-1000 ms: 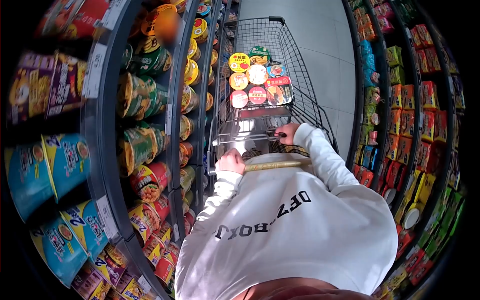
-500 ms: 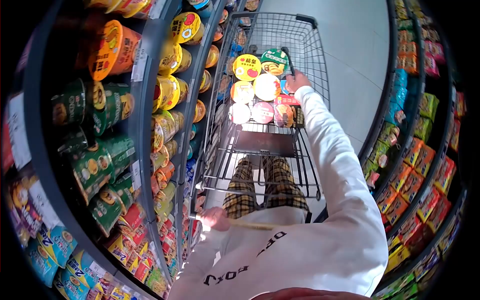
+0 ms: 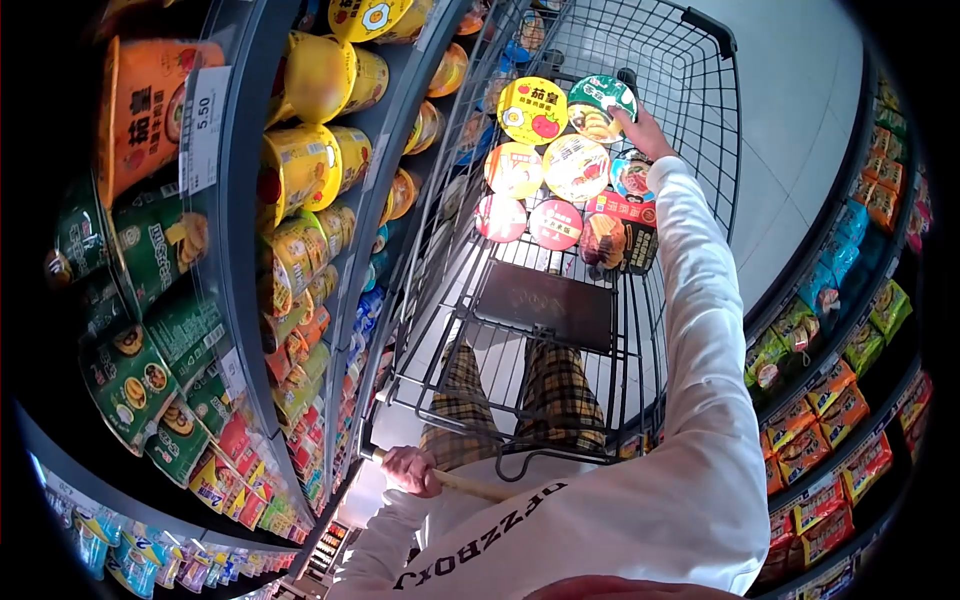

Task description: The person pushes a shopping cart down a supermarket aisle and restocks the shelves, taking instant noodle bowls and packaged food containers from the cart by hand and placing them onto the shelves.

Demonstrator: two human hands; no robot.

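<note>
My left hand (image 3: 412, 470) is closed around the pale handle bar (image 3: 470, 486) of the shopping cart (image 3: 690, 17), at the lower left. Stretched far into the cart, my right hand (image 3: 643, 130) has its fingers curled at the right edge of a green-lidded cup (image 3: 600, 103); what they hold is not clear. A small dark thing (image 3: 627, 76) shows just beyond that cup. Beside it stands a yellow-lidded cup (image 3: 532, 110). Several more round cups, among them a white-lidded one (image 3: 576, 167), and a red and black package (image 3: 637, 243) sit nearer to me.
Shelves of cup noodles line the left, with yellow cups (image 3: 303, 172), green cups (image 3: 130, 385) and a price tag (image 3: 204, 128). Bagged packets (image 3: 842, 415) fill the right shelves. Pale floor tiles (image 3: 800, 130) lie between cart and right shelf. A dark panel (image 3: 545, 303) crosses the cart.
My right hand has moved from near the handle forward into the cart, carrying a dark thing on the way. My left hand stays on the handle. The view has shifted relative to cart and shelves.
</note>
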